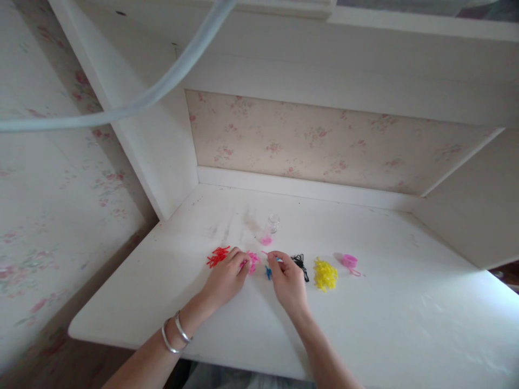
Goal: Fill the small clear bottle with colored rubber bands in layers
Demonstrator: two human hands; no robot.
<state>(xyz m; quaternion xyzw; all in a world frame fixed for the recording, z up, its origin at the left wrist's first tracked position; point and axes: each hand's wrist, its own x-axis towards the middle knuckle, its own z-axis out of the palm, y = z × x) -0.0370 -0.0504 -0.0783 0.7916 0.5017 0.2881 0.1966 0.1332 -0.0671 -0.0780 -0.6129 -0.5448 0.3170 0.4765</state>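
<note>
White desktop (381, 319) under clear, pink-bottomed jar (271, 229)

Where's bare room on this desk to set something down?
Bare: well right of the round pink container, and left of the heaped red strands. Crowded: from those strands to the heaped yellow pieces, with the left hand and right hand between.

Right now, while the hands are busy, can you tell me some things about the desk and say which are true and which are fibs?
1. The red pile is the leftmost pile. True.
2. The silver bracelets are on the right arm. False: they are on the left arm.
3. The yellow pile is right of the black pile. True.
4. The left hand is in the yellow pile. False: its fingertips are at the pink pile.
5. The pink round thing is right of the yellow pile. True.
</note>
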